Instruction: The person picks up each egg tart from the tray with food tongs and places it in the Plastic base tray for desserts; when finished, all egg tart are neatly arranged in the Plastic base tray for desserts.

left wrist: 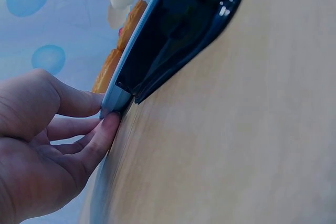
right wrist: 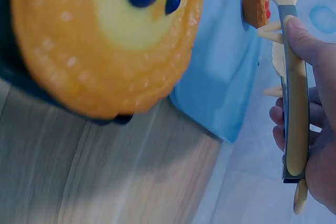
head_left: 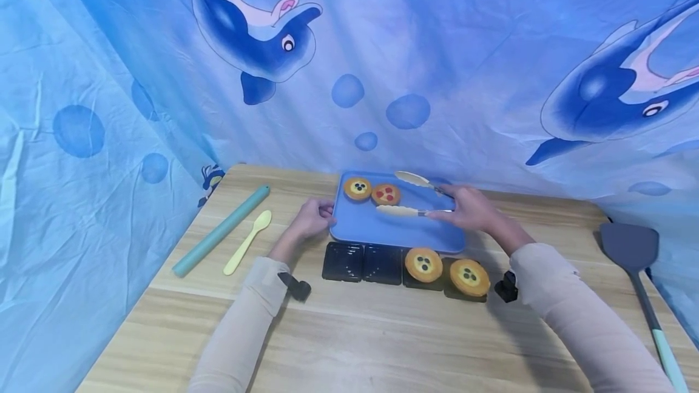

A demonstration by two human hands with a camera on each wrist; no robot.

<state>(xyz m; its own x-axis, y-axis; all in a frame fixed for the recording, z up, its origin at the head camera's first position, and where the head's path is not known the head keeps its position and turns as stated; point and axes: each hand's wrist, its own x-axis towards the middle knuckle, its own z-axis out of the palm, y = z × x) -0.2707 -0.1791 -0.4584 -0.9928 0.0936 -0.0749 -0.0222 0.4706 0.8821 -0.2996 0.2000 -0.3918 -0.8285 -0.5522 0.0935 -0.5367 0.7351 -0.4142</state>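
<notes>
My left hand (head_left: pixel 312 218) pinches the left rim of a blue tray (head_left: pixel 355 229), thumb above and fingers beneath, as the left wrist view shows. Two tarts lie at the tray's far left: a blueberry tart (head_left: pixel 357 189) and a strawberry tart (head_left: pixel 386 194). Over the tray, my right hand (head_left: pixel 471 206) holds cream-tipped tongs (head_left: pixel 398 211) with their arms spread and nothing between the tips. One tip is close to the strawberry tart; whether they touch I cannot tell. Nearer to me, two blueberry tarts (head_left: pixel 423 264) sit on the right two black square dishes (head_left: pixel 464 297).
Two black dishes (head_left: pixel 343 261) without tarts stand at the row's left. A green rolling pin (head_left: pixel 222 230) and yellow spoon (head_left: pixel 247 242) lie at left. On the right is a dark spatula (head_left: pixel 630 246) with a mint handle. A blue dolphin-print curtain (head_left: pixel 464 65) hangs behind the table.
</notes>
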